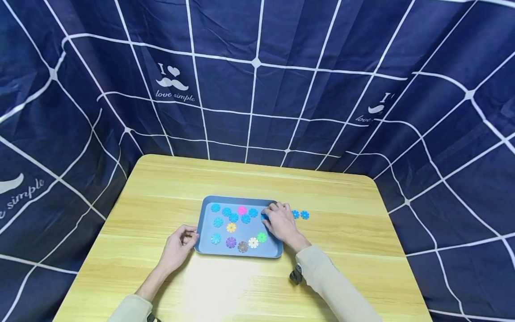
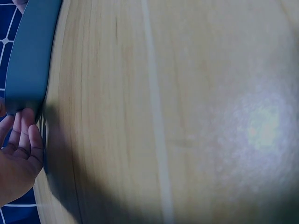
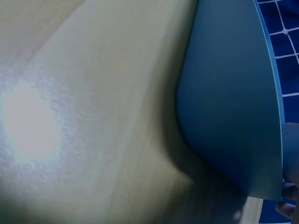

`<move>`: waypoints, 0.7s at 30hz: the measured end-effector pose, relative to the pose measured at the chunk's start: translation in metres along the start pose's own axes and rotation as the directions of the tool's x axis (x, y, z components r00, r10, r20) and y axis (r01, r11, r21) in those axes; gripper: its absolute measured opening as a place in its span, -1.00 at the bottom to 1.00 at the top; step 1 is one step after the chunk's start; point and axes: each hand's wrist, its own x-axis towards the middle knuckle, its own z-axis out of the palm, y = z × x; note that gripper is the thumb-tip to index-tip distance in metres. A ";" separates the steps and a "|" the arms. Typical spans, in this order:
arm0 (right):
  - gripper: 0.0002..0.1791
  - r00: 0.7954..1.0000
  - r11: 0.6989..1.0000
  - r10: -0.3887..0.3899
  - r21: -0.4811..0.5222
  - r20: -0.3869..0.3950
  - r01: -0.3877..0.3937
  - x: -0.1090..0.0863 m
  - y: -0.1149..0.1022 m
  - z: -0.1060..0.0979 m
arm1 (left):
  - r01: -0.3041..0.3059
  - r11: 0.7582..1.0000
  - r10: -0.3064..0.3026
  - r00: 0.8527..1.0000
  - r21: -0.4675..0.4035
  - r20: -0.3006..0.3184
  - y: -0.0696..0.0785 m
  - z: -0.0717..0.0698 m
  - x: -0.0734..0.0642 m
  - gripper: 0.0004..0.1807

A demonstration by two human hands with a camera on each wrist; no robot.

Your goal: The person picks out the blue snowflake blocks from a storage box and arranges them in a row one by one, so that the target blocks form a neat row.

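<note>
My left hand (image 1: 177, 248) grips the left edge of a shallow grey-blue tray (image 1: 237, 255), its fingers against the outer wall in the left wrist view. Over the tray's right side, the right hand (image 1: 281, 223) pinches a blue snowflake disc (image 1: 263, 217) with its fingertips, partly hiding it. Inside the tray lie several light-blue snowflake discs (image 1: 217, 222), a pink one (image 1: 241, 210) and a yellow-orange one (image 1: 231, 227). Along the front are purple (image 1: 231, 242), brown (image 1: 242, 247), cream (image 1: 253, 243) and green (image 1: 261, 237) discs.
Two blue snowflake discs (image 1: 304, 215) lie side by side on the wooden table (image 1: 342, 241), just right of the tray behind the right hand. A dark blue curtain (image 1: 225, 89) with white grid lines surrounds the table at the back and sides.
</note>
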 end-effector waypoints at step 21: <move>-0.78 0.997 1.000 -0.008 0.020 -0.077 0.009 0.000 -0.004 0.005 | -0.008 1.000 0.008 1.000 -0.005 0.006 -0.003 -0.001 0.001 -0.75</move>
